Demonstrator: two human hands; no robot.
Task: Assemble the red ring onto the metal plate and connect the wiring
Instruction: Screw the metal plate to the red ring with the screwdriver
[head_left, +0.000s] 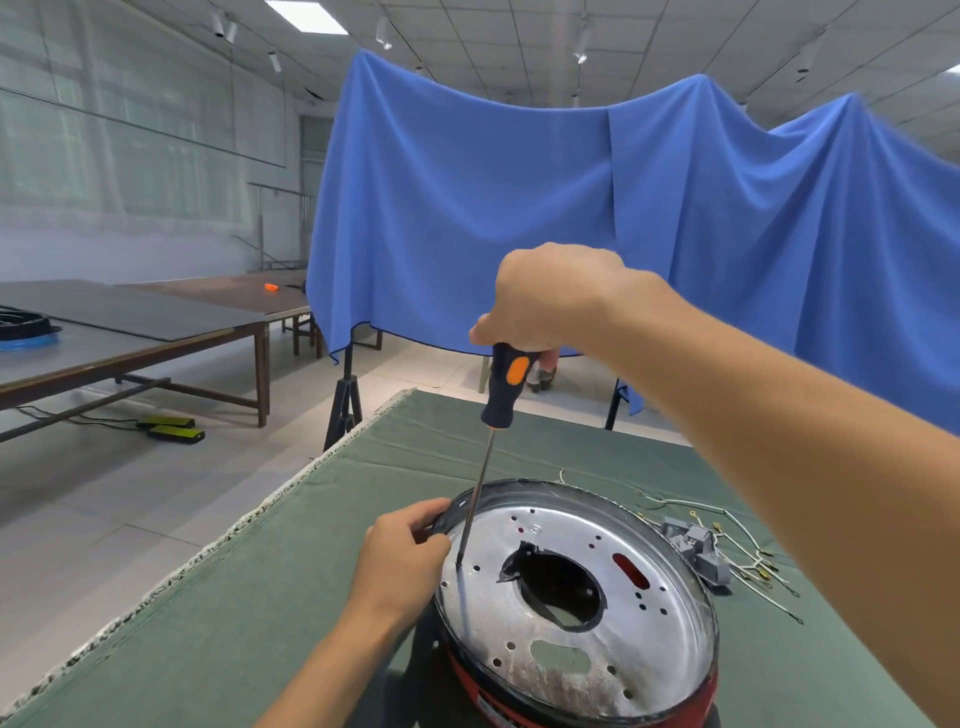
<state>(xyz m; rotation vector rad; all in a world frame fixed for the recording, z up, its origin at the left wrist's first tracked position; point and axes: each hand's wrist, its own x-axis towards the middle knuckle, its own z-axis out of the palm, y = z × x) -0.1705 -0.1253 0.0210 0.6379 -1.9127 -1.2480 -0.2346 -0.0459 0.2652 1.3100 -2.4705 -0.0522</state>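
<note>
Steel plate is seated on the red ring, directly below both hands on the green cloth. Screwdriver is held upright by the right hand, fingers wrapped closed round the top of the handle; tip is set at a hole near the plate's left edge, just beside the left hand. Plate rim is pinched by the left hand, thumb over the edge, fingers curled. Whether a screw is under the tip cannot be told. Judged step: plate being screwed to ring. Risks: long thin shaft is driven from the very top, so cam-out is likely if tilt creeps in; a slipped tip would land on the left thumb, which sits right next to it. Assembly could rock under off-centre push if the rim grip loosens. Wires and grey connector blocks lie loose under the right forearm, not yet connected; they could be snagged and dragged by the arm. Beyond the hands: blue drape, side tables. Nothing blocks tool access.
</note>
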